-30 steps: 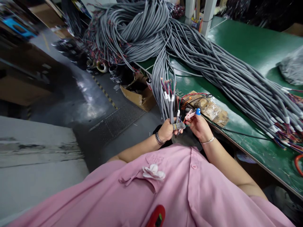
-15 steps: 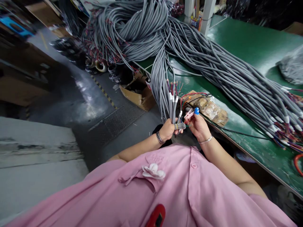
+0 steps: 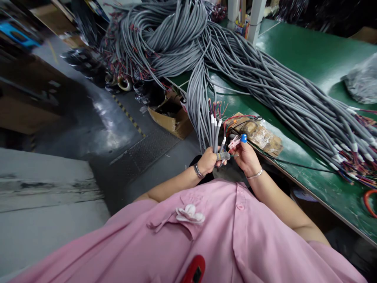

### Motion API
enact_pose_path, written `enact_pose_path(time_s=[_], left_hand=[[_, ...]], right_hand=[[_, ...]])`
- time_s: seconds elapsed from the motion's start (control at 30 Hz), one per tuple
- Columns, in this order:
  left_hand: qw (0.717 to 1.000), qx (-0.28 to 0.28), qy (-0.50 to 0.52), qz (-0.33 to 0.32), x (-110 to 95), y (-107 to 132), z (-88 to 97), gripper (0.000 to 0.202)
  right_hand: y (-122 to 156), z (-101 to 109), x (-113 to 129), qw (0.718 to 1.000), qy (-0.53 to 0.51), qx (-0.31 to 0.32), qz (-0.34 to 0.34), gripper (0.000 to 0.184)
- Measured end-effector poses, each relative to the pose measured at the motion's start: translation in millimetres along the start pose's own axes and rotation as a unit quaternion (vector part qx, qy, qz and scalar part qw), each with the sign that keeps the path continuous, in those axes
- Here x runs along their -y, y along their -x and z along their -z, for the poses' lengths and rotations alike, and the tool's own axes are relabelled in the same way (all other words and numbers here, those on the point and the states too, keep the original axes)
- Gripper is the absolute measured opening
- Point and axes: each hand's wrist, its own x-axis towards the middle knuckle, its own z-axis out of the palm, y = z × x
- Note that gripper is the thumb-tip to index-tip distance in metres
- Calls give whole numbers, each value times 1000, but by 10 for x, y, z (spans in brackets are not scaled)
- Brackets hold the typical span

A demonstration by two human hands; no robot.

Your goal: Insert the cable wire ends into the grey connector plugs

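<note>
My left hand (image 3: 208, 160) is closed round a few grey cables (image 3: 214, 131), held upright, their stripped ends showing coloured wires and white sleeves. A taped finger cot covers its thumb. My right hand (image 3: 246, 155) sits just to the right, fingers pinched on thin coloured wires (image 3: 232, 144) from one cable end; a blue cot caps its fingertip. Both hands hover off the near-left edge of the green table (image 3: 306, 55). The held cables run down from a large grey cable bundle (image 3: 250, 74).
A huge pile of grey cables covers the table's left and far side, their stripped ends fanning at the right (image 3: 356, 161). A brown taped block (image 3: 259, 135) lies by my hands. An open cardboard box (image 3: 171, 116) stands on the floor. A plastic bag (image 3: 361, 80) rests far right.
The held cable ends have risen slightly and my right hand has shifted a little up and left along the wires. Both grips persist.
</note>
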Motion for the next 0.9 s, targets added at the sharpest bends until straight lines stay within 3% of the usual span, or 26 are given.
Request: enact_pose_path(time_s=[0.37,0.6,0.9], left_hand=[[1000,13,14,-11,-39,169,-23,31],[996,-47,51,-49,-34,191,-64,32],[996,-67,18,-48,19,90,-95,33]], right_hand=[[-18,37,-33,999,-33,-2,-2,35],[3,23,-3,1000,-24,-8,-10,34],[3,-28,-1,1000,-28,-6,2,36]])
